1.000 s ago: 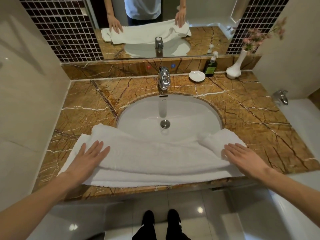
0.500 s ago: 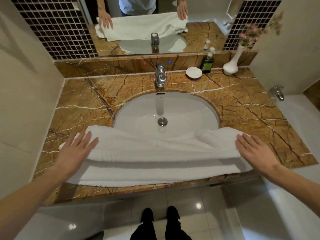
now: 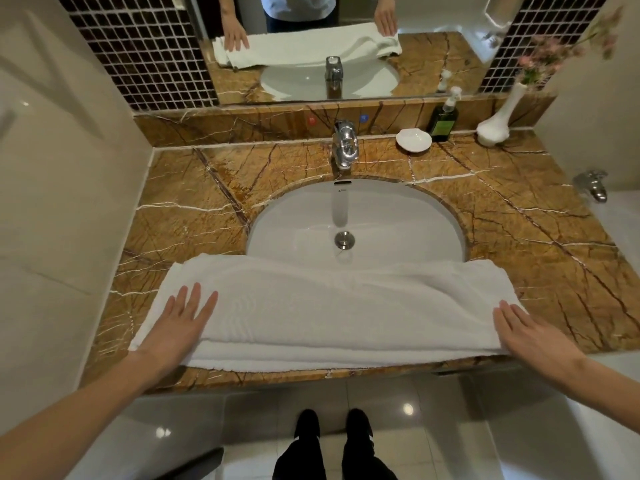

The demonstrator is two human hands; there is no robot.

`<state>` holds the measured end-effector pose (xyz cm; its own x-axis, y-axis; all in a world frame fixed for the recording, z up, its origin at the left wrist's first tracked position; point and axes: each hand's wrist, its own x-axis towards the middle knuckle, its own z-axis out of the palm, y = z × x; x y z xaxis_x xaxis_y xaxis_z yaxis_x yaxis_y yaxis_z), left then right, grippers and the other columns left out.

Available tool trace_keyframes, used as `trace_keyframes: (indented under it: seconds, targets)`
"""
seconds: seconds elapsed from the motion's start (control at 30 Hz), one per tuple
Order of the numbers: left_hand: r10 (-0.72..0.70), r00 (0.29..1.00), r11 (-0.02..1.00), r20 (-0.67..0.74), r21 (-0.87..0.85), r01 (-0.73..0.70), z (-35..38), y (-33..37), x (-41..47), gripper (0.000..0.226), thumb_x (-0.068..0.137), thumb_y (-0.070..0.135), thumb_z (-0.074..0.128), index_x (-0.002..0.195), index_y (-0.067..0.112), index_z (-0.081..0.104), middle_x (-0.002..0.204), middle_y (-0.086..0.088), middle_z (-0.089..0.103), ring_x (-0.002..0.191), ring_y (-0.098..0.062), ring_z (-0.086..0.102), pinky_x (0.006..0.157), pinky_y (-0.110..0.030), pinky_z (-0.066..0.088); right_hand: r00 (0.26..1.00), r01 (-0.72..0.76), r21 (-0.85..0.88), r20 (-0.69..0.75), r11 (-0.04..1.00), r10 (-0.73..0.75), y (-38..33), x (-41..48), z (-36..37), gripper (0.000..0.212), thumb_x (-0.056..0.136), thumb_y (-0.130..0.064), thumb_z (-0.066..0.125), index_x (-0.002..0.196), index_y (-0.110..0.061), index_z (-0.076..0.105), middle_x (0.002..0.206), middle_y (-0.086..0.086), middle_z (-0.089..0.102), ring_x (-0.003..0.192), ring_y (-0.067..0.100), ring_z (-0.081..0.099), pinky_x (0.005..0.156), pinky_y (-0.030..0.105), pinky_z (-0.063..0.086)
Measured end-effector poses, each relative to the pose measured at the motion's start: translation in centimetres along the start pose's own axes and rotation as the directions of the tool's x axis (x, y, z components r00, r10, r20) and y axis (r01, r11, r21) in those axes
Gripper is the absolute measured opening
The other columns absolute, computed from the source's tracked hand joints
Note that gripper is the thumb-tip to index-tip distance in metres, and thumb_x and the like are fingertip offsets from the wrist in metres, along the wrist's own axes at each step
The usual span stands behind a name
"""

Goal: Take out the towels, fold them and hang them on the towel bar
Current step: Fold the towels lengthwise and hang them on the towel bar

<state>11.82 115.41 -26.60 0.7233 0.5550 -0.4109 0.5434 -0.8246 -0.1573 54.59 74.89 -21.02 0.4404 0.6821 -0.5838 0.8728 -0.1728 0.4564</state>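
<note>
The left hand [image 3: 180,327] and right hand [image 3: 533,336] lay flat, fingers straight, gripping nothing, pressing the 2 ends of the folded white towel [image 3: 339,313] stretched between them, the sink basin [image 3: 356,220] just beyond

Terry-cloth towel [image 3: 332,306], glossy marble counter [image 3: 519,220]

Beyond your left hand [image 3: 178,329] the brown marble counter [image 3: 180,209] lies open; a beige wall [image 3: 62,220] blocks its outer side.
</note>
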Motion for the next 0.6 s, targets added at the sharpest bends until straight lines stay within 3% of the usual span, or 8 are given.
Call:
trace_keyframes:
  seconds: [0.07, 0.13, 0.23, 0.3, 0.43, 0.53, 0.6]
  targets:
    - [0.002, 1.000, 1.000, -0.003, 0.021, -0.002, -0.8, 0.0, 0.1, 0.098, 0.091, -0.001, 0.050, 0.139, 0.017, -0.033, 0.147, -0.026, -0.029, 0.140, -0.045, -0.017, 0.117, -0.048, -0.002, 1.000, -0.008, 0.044, -0.027, 0.999, 0.009, 0.3, -0.1, -1.4, 0.058, 0.097, -0.021, 0.046, 0.148, -0.014, 0.019, 0.154, 0.012, 0.025, 0.137, 0.021, 0.034, 0.107, 0.027, 0.038]
    - [-0.002, 0.999, 0.999, -0.033, 0.043, 0.003, -1.4, 0.0, 0.1, 0.097, 0.091, 0.001, 0.053, 0.144, 0.020, -0.026, 0.150, -0.026, -0.025, 0.140, -0.043, -0.018, 0.116, -0.048, -0.004, 0.991, -0.006, 0.124, -0.129, 0.992, 0.022, 0.4, -0.1, -3.7, 0.040, 0.090, -0.028, 0.055, 0.128, -0.034, 0.044, 0.132, -0.006, 0.048, 0.114, 0.007, 0.049, 0.094, 0.020, 0.046]
    - [0.001, 0.997, 0.997, -0.074, 0.081, 0.005, -2.0, 0.1, -0.4, 0.102, 0.083, -0.012, 0.053, 0.148, 0.023, -0.018, 0.152, -0.022, -0.021, 0.141, -0.041, -0.017, 0.114, -0.050, -0.007, 0.939, -0.010, 0.331, -0.321, 0.944, 0.122, -0.4, 1.7, -7.3, 0.037, 0.082, -0.019, 0.061, 0.118, -0.028, 0.058, 0.120, -0.003, 0.060, 0.106, 0.014, 0.057, 0.089, 0.027, 0.048]
    - [0.001, 0.996, 0.994, -0.085, 0.105, 0.008, -2.3, 0.2, -0.9, 0.104, 0.079, -0.015, 0.053, 0.149, 0.024, -0.014, 0.155, -0.019, -0.017, 0.143, -0.039, -0.014, 0.115, -0.052, -0.002, 0.920, 0.067, 0.390, -0.380, 0.918, 0.094, -1.4, 4.1, -9.1, 0.045, 0.087, -0.022, 0.057, 0.132, -0.017, 0.051, 0.136, 0.010, 0.053, 0.119, 0.026, 0.053, 0.099, 0.036, 0.043]
    - [-0.024, 0.999, 0.990, -0.027, 0.139, 0.028, -2.6, 1.0, -1.3, 0.096, 0.085, -0.007, 0.051, 0.150, 0.023, -0.013, 0.156, -0.018, -0.014, 0.144, -0.037, -0.012, 0.115, -0.055, 0.002, 0.950, 0.223, 0.544, -0.307, 0.809, -0.056, -4.7, 9.6, -12.4, 0.060, 0.098, -0.040, 0.043, 0.150, -0.016, 0.026, 0.156, 0.011, 0.026, 0.140, 0.026, 0.031, 0.112, 0.033, 0.026]
    - [-0.074, 0.997, 0.991, -0.012, 0.113, 0.075, -2.4, 1.3, -1.1, 0.090, 0.092, 0.004, 0.051, 0.149, 0.024, -0.016, 0.156, -0.018, -0.017, 0.143, -0.039, -0.015, 0.114, -0.057, 0.001, 0.980, 0.180, 0.676, -0.189, 0.714, -0.067, -6.3, 13.4, -13.6, 0.061, 0.096, -0.043, 0.046, 0.148, -0.018, 0.027, 0.149, 0.008, 0.039, 0.134, 0.024, 0.040, 0.107, 0.032, 0.033]
    - [-0.090, 0.996, 0.991, 0.002, 0.103, 0.090, -2.3, 1.3, -1.1, 0.093, 0.091, 0.001, 0.051, 0.148, 0.024, -0.017, 0.156, -0.018, -0.018, 0.142, -0.041, -0.015, 0.113, -0.059, 0.001, 0.995, 0.098, 0.727, -0.060, 0.680, -0.080, -6.7, 15.2, -13.5, 0.059, 0.095, -0.045, 0.048, 0.145, -0.018, 0.032, 0.142, 0.007, 0.048, 0.128, 0.025, 0.046, 0.104, 0.031, 0.036]
